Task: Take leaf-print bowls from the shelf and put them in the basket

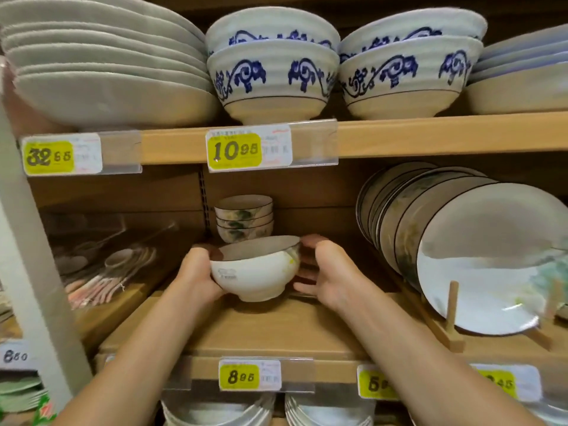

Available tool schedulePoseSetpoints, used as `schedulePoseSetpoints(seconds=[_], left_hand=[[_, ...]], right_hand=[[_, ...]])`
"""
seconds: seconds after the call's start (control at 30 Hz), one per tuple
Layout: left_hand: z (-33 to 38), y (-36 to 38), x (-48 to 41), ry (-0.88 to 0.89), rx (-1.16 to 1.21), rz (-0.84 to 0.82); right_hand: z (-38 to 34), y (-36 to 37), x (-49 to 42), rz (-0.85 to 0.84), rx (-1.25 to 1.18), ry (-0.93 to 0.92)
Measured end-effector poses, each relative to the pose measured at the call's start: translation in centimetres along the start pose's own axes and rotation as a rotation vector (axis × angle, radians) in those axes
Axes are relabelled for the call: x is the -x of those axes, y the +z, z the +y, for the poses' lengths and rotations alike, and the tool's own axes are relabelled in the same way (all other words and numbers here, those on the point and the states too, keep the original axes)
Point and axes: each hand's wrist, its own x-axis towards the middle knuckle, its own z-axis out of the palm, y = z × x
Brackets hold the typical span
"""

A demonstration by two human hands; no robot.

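Price tag (249, 376) nearest, yellow, on the front lip of the shelf (276, 327). Just beyond it, lifted clear of the board and between both palms: bowl (255, 272), white, with a faint green and yellow print on its right flank and its rim a little lower on the left.

On that low side, left hand (199, 278) cupped round the wall and underside, thumb up near the rim. Opposite, right hand (325, 272) curled round the right wall, thumb at the rim. Contact of its lower fingers with the foot: unclear.

Level the rim first, then close the right fingers firmly under the foot. Draw straight back toward the body, keeping low and centred. Tuck the right elbow in, well away from the plates (461, 256) leaning in their rack (451, 321) just beside that arm.

Avoid any backward push: stack (244, 219) of matching bowls close behind, near the far rim, probably easy to knock.

Glazed pottery, so likely slick and quick to chip; keep both palms on until set down. Basket out of view, so look for it before lowering, and place rather than drop.
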Motion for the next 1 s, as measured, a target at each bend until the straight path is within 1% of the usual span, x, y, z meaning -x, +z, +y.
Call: schedulePoseSetpoints(seconds=[0.07, 0.13, 0.2, 0.27, 0.37, 0.47, 0.6, 0.67, 0.73, 0.77, 0.87, 0.93, 1.0], left_hand=[[0.8, -0.1, -0.2, -0.031, -0.010, -0.072], [0.8, 0.2, -0.2, -0.035, -0.014, -0.155], [0.5, 0.7, 0.2, -0.039, -0.019, -0.216], [0.1, 1.0, 0.2, -0.050, -0.004, -0.242], [0.0, 1.0, 0.1, -0.060, 0.009, -0.248], [-0.1, 0.9, -0.2, -0.034, 0.012, -0.237], [-0.4, 1.0, -0.8, 0.059, 0.023, -0.123], [-0.2, 1.0, -1.2, 0.071, 0.031, -0.096], [0.3, 0.7, -1.5, 0.033, 0.040, -0.127], [0.7, 0.6, -1.6, 0.006, 0.021, -0.161], [1.6, 0.5, -1.7, -0.026, -0.115, -0.224], [1.7, 0.8, -1.6, -0.013, -0.136, -0.203], [1.6, 1.3, -1.6, 0.047, -0.069, -0.132]], right_hand=[[-0.8, -0.5, -0.9, -0.092, 0.032, 0.045], [-1.1, -0.2, -1.7, -0.158, 0.002, 0.101], [-1.3, 0.2, -2.2, -0.191, -0.028, 0.136], [-1.4, 0.4, -2.4, -0.195, -0.048, 0.151], [-1.3, 0.6, -2.7, -0.157, -0.028, 0.138], [-1.1, 0.9, -3.1, -0.104, -0.053, 0.119], [-0.4, 1.6, -3.5, 0.024, -0.080, 0.048], [0.2, 2.0, -3.5, 0.025, -0.096, 0.007], [0.3, 2.1, -3.4, 0.021, -0.109, -0.008], [0.1, 2.0, -3.3, -0.008, -0.109, 0.010], [-0.7, 1.7, -2.6, -0.155, -0.142, 0.147], [-0.6, 1.7, -2.3, -0.152, -0.187, 0.174], [-0.3, 2.0, -2.5, -0.091, -0.219, 0.164]])
